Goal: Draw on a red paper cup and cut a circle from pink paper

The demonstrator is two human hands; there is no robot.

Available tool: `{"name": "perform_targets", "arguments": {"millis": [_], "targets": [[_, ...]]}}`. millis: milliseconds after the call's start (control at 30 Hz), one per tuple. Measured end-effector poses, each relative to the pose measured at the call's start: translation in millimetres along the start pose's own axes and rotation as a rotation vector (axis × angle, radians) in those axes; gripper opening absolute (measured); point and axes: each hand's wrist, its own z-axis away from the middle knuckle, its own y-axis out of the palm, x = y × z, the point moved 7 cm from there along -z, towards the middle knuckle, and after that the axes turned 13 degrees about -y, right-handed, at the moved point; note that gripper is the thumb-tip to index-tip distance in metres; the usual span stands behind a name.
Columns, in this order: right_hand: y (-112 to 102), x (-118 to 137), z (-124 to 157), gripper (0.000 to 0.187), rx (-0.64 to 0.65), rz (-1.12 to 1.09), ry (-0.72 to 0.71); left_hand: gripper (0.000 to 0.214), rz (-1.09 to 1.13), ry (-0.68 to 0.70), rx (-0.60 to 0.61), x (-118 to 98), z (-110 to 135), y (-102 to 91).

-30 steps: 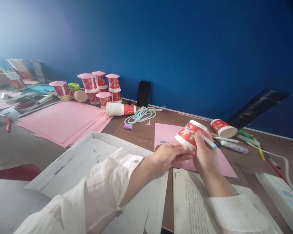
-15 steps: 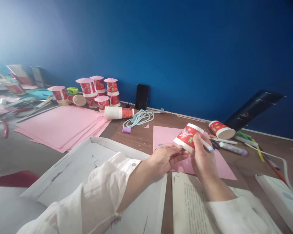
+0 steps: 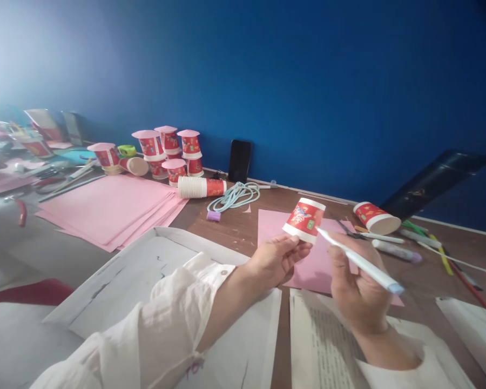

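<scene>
My left hand [image 3: 279, 259] pinches the lower rim of a red and white paper cup [image 3: 305, 220], which is upside down or upright, I cannot tell, and tilted slightly. Between the fingers of my right hand [image 3: 360, 286] is a white marker pen [image 3: 360, 262] with a light blue end. Its narrow tip points at the cup's right side, close to the lower edge; whether it touches cannot be made out. Below the cup lies a pink sheet of paper [image 3: 267, 221], with dark scissors [image 3: 350, 231] at its right edge.
Paper cups with pink tops [image 3: 149, 145] stand at the back left, beside a nested cup stack [image 3: 192, 187]. Pink sheets [image 3: 105, 210], a pale blue cord [image 3: 238, 195], a phone [image 3: 240, 161], another cup [image 3: 376, 218] and printed pages [image 3: 316, 346] lie around.
My right hand has left the cup and moved right and down, turning the marker so its tip faces the cup. The cup stays in my left hand, slightly shifted.
</scene>
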Motion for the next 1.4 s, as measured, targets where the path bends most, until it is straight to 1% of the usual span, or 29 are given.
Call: {"name": "perform_targets", "arguments": {"millis": [33, 100, 300, 567, 700, 833, 1000, 1167, 1400], "targets": [[1.2, 4.9, -1.2, 0.027, 0.016, 0.012, -0.047, 0.011, 0.0, 0.006, 0.002, -0.5, -0.2, 0.3], [3.8, 8.8, -2.5, 0.028, 0.041, 0.024, -0.085, 0.01, -0.003, 0.009, 0.008, -0.6, -0.6, 0.9], [6.2, 6.9, -1.2, 0.027, 0.07, 0.04, -0.079, 0.007, -0.023, 0.009, 0.033, -0.2, -1.0, 2.8], [8.5, 10.9, -4.1, 0.027, 0.083, 0.053, -0.103, 0.012, -0.044, 0.006, 0.061, 0.0, -0.7, 5.3], [9.6, 12.1, -5.5, 0.025, 0.074, 0.051, -0.123, 0.012, -0.045, -0.003, 0.057, 0.4, -0.3, 5.9], [9.5, 10.7, -4.9, 0.023, 0.077, 0.062, -0.112, 0.011, -0.053, -0.007, 0.057, 0.1, 1.3, 7.3], [9.1, 9.6, -3.6, 0.024, 0.072, 0.07, -0.106, 0.012, -0.048, -0.038, 0.039, 1.6, 2.5, 6.3], [9.9, 9.6, -2.8, 0.024, 0.08, 0.082, -0.106, 0.01, -0.05, -0.023, 0.048, 0.8, 1.3, 6.1], [9.8, 9.6, -3.6, 0.024, 0.081, 0.079, -0.111, 0.012, -0.05, -0.049, 0.033, 0.9, 3.4, 8.2]]}}
